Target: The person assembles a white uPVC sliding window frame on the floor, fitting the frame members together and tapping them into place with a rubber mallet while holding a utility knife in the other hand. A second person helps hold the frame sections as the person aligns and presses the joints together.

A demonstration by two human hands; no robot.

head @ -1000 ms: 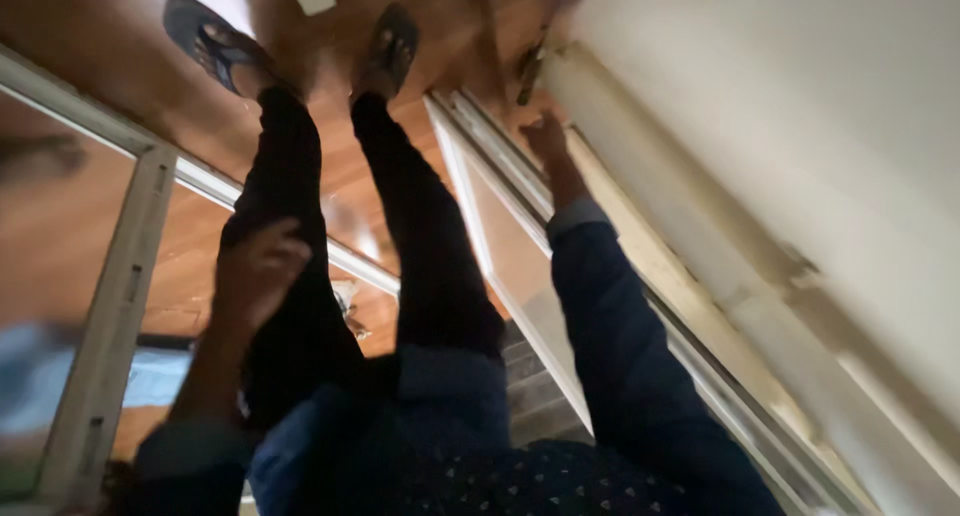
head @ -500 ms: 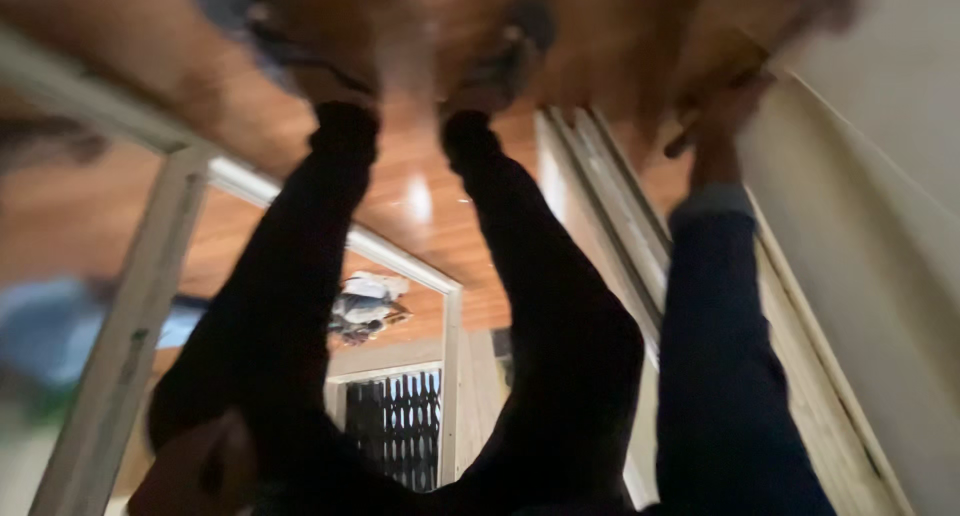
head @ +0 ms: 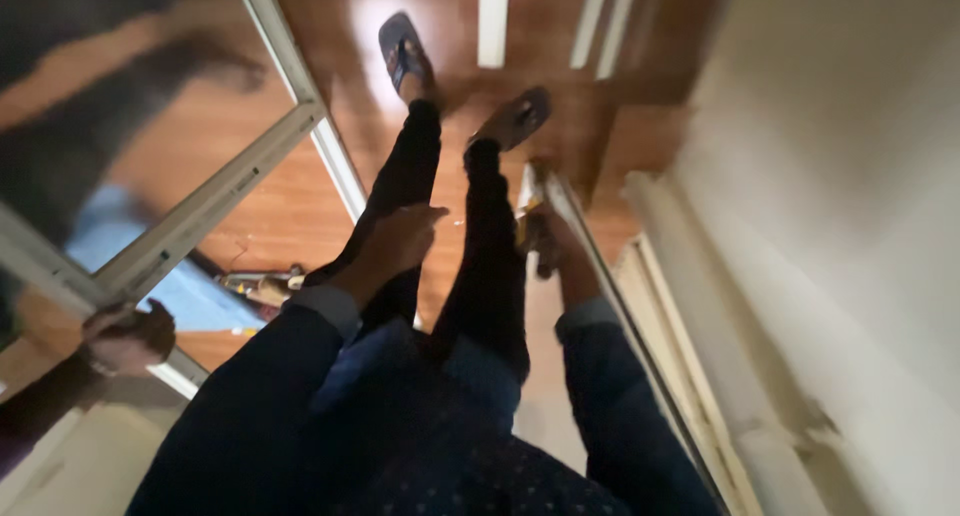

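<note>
Floor [head: 300, 206] is glossy reddish-brown wood w/ a bright white glare patch. Trousers [head: 490, 266] are black; sandals [head: 400, 48] dark blue-grey w/ darker straps. Sleeves [head: 620, 416] are dark navy w/ paler blue-grey cuffs; the top [head: 440, 466] is navy w/ small pale dots. Frame bars [head: 210, 201] are off-white/grey. Wall [head: 850, 176] is cream, trim beside it beige. Light blue patch [head: 190, 301] lies on floor behind frame. Small tool [head: 524, 226] shows yellow & black.

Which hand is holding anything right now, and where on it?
The right hand grips the upper edge of a glass panel; anything else in it is too blurred to tell. The left hand holds nothing.
</note>
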